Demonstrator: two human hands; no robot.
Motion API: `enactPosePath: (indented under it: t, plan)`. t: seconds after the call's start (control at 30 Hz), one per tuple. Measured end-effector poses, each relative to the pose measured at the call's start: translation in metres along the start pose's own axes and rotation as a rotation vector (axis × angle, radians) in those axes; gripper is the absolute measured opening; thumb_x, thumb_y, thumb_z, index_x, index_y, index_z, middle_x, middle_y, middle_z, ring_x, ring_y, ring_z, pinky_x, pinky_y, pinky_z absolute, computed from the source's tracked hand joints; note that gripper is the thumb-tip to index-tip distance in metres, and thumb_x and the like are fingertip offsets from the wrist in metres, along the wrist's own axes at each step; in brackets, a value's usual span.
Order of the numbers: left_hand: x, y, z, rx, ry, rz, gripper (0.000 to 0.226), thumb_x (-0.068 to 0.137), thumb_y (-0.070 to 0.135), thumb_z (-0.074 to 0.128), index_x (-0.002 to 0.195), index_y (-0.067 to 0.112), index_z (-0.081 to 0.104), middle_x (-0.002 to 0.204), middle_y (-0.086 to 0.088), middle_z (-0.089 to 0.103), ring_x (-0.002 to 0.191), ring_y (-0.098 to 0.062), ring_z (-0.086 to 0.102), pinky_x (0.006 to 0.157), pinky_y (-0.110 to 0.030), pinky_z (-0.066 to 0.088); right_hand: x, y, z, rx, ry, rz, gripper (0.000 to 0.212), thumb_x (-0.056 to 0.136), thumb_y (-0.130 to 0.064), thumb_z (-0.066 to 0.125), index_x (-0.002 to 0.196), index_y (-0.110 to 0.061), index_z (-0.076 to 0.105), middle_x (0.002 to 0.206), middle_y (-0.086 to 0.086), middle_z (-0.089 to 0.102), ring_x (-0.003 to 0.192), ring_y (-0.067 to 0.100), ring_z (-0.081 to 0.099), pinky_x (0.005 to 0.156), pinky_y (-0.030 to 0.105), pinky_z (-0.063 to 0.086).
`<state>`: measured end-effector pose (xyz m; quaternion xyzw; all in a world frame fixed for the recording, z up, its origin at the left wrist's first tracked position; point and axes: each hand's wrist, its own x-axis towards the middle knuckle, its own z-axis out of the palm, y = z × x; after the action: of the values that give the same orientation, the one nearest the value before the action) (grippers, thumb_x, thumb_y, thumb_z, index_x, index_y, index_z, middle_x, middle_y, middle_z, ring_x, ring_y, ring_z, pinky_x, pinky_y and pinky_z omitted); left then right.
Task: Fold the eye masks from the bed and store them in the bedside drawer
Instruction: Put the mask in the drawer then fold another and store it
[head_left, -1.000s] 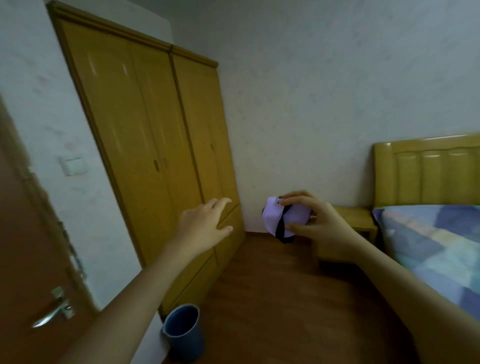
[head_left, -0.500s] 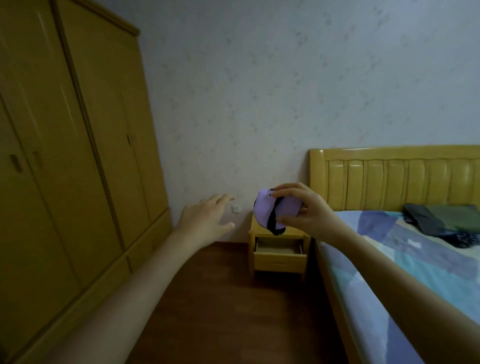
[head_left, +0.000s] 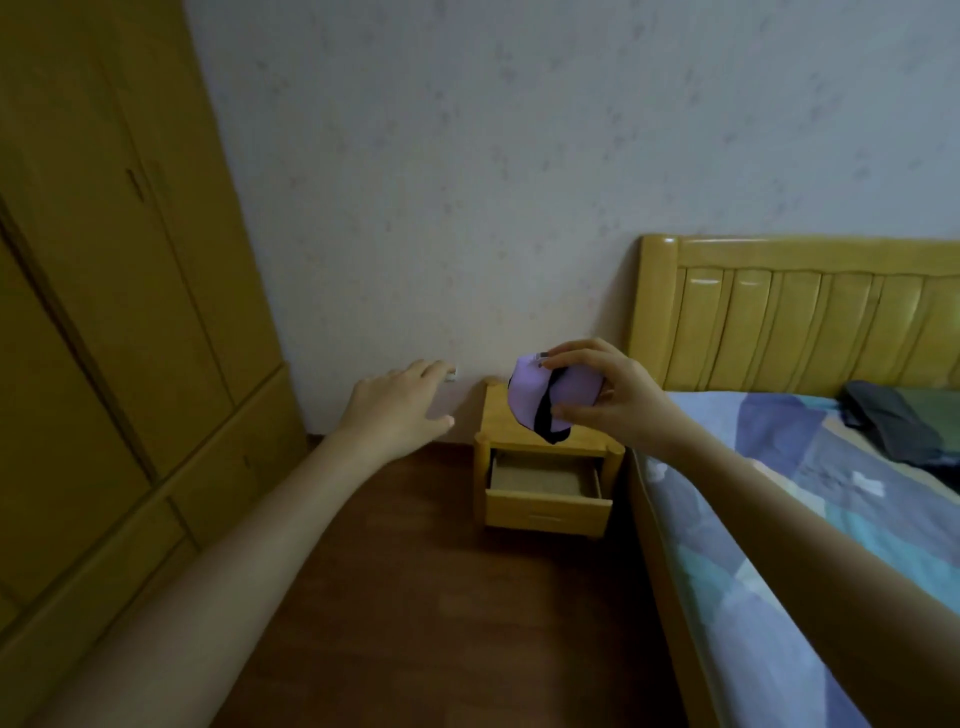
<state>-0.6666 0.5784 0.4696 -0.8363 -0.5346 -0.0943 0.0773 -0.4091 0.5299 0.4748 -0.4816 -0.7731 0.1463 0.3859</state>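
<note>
My right hand (head_left: 618, 397) pinches a folded lilac eye mask (head_left: 540, 400) with a black strap, held in the air above and in front of the wooden bedside table (head_left: 550, 444). The table's drawer (head_left: 545, 488) stands pulled out, and nothing shows in the part of its inside that I can see. My left hand (head_left: 397, 408) reaches forward, palm down and fingers apart, holding nothing, to the left of the table. On the bed (head_left: 810, 499) at the right lies a dark heap of cloth (head_left: 893, 423) near the headboard.
A tall wooden wardrobe (head_left: 119, 312) fills the left side. A wall socket (head_left: 452, 375) sits low on the wall behind my left hand. Brown wooden floor (head_left: 415, 597) stretches between wardrobe and bed. The yellow headboard (head_left: 805, 312) stands against the wall.
The view has swung right, from wardrobe and door towards the bedside table, which is now closer. My right hand still holds the mask. My left hand stays outstretched.
</note>
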Motion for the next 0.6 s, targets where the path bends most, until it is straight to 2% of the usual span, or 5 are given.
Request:
enactPosePath:
  t: [0.1, 0.23, 0.4, 0.5, 0.6]
  plan:
    - [0.056, -0.004, 0.036, -0.027, -0.08, 0.034, 0.065, 0.089, 0.051, 0.051, 0.145, 0.03, 0.027, 0.151, 0.004, 0.036, 0.126, -0.025, 0.05, 0.092, -0.041, 0.043, 0.028, 0.049, 0.009, -0.018, -0.025, 0.069, 0.046, 0.072, -0.008, 0.077, 0.115, -0.02, 0.064, 0.122, -0.008, 0.053, 0.114, 0.0, 0.05, 0.085, 0.011, 0.048]
    - [0.123, -0.004, 0.084, -0.06, -0.146, 0.114, 0.062, 0.09, 0.049, 0.05, 0.144, 0.03, 0.028, 0.145, 0.003, 0.043, 0.121, -0.026, 0.053, 0.09, -0.041, 0.044, 0.055, 0.112, 0.012, 0.014, -0.033, 0.17, 0.047, 0.07, -0.006, 0.078, 0.11, -0.027, 0.064, 0.118, -0.019, 0.051, 0.113, -0.004, 0.05, 0.082, 0.009, 0.046]
    - [0.212, 0.0, 0.157, -0.077, -0.237, 0.167, 0.062, 0.091, 0.049, 0.051, 0.145, 0.03, 0.028, 0.144, 0.003, 0.044, 0.12, -0.022, 0.054, 0.088, -0.04, 0.044, 0.101, 0.212, 0.022, 0.015, -0.079, 0.244, 0.047, 0.07, -0.005, 0.078, 0.109, -0.027, 0.063, 0.121, -0.005, 0.053, 0.111, -0.008, 0.048, 0.084, 0.008, 0.044]
    - [0.263, -0.001, 0.203, -0.095, -0.273, 0.151, 0.06, 0.091, 0.048, 0.051, 0.143, 0.028, 0.03, 0.142, 0.002, 0.045, 0.119, -0.022, 0.054, 0.084, -0.039, 0.044, 0.138, 0.277, 0.036, 0.053, -0.125, 0.279, 0.046, 0.07, -0.006, 0.078, 0.109, -0.026, 0.063, 0.123, -0.002, 0.053, 0.113, 0.002, 0.051, 0.086, 0.012, 0.047]
    - [0.31, -0.004, 0.245, -0.1, -0.331, 0.132, 0.06, 0.091, 0.048, 0.051, 0.143, 0.027, 0.03, 0.14, 0.0, 0.046, 0.117, -0.023, 0.055, 0.08, -0.037, 0.044, 0.171, 0.339, 0.054, 0.099, -0.184, 0.334, 0.045, 0.07, -0.005, 0.079, 0.109, -0.023, 0.065, 0.123, -0.001, 0.053, 0.116, 0.011, 0.052, 0.088, 0.023, 0.051]
